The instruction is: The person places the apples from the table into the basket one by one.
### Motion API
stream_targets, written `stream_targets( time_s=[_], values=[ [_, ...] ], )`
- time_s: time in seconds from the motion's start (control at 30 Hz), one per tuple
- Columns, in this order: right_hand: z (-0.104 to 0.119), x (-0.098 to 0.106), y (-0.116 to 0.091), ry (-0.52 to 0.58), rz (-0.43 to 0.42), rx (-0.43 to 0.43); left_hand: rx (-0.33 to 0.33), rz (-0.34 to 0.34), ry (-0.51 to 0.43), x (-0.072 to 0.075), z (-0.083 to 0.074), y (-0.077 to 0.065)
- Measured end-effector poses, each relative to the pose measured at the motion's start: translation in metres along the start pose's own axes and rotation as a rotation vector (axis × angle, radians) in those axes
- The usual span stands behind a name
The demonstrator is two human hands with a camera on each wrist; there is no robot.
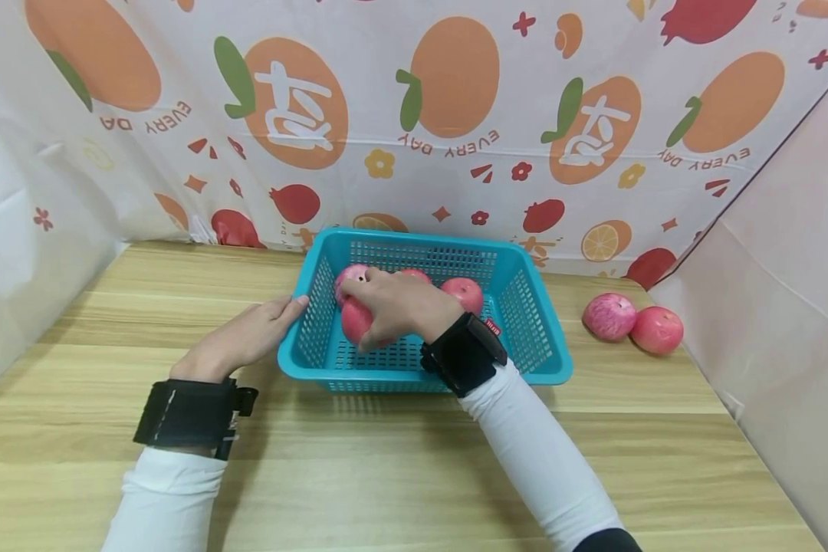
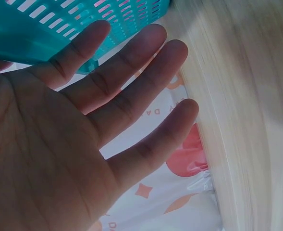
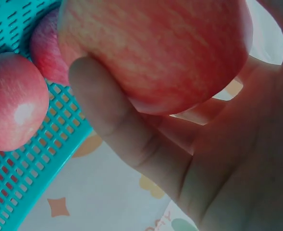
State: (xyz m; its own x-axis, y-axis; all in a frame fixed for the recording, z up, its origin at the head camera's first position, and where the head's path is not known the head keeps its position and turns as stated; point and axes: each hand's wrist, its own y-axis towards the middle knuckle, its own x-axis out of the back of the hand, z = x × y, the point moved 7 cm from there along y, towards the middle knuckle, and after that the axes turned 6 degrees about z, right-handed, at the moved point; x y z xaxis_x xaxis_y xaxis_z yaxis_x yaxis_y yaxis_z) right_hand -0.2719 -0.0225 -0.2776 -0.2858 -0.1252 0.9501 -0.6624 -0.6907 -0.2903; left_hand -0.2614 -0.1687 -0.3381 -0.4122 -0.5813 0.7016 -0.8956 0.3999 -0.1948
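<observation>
A red apple (image 1: 356,322) is in my right hand (image 1: 410,305), over the left part of a turquoise plastic basket (image 1: 538,322). In the right wrist view the fingers and thumb curl round this apple (image 3: 165,53). Beside it in the basket lies a streaked pink apple (image 1: 349,280), with a red apple (image 1: 463,295) further right and another apple (image 1: 415,274) partly hidden behind my hand. My left hand (image 1: 248,337) touches the basket's left rim with its thumb. Its other fingers (image 2: 136,86) are straight and spread outside the basket wall.
Two more apples, a streaked one (image 1: 609,317) and a smoother one (image 1: 657,330), sit on the wooden table (image 1: 359,475) right of the basket. A fruit-printed sheet (image 1: 455,192) hangs close behind the basket. Pale sheets flank both sides.
</observation>
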Motion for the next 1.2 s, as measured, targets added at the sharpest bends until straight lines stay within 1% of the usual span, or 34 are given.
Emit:
stream_targets(
  time_s=[0.2, 0.37, 0.5, 0.63, 1.03, 1.2],
  values=[
    [0.005, -0.007, 0.005, -0.032, 0.049, 0.001, -0.006, 0.001, 0.002, 0.0, -0.001, -0.001],
    [0.004, -0.006, 0.006, -0.013, 0.039, 0.0, -0.006, 0.004, -0.004, 0.0, -0.001, -0.001],
    [0.004, -0.007, 0.008, -0.027, 0.044, 0.011, -0.003, 0.003, -0.009, 0.0, 0.0, -0.001],
    [0.003, -0.01, 0.011, -0.047, 0.068, 0.006, -0.002, 0.005, -0.011, 0.0, 0.0, -0.001],
    [0.003, -0.021, 0.017, -0.06, 0.159, -0.034, -0.001, 0.003, -0.01, 0.001, 0.001, -0.001],
    [0.008, -0.024, 0.021, -0.065, 0.201, -0.015, -0.004, 0.004, -0.011, 0.001, -0.001, -0.001]
  ],
)
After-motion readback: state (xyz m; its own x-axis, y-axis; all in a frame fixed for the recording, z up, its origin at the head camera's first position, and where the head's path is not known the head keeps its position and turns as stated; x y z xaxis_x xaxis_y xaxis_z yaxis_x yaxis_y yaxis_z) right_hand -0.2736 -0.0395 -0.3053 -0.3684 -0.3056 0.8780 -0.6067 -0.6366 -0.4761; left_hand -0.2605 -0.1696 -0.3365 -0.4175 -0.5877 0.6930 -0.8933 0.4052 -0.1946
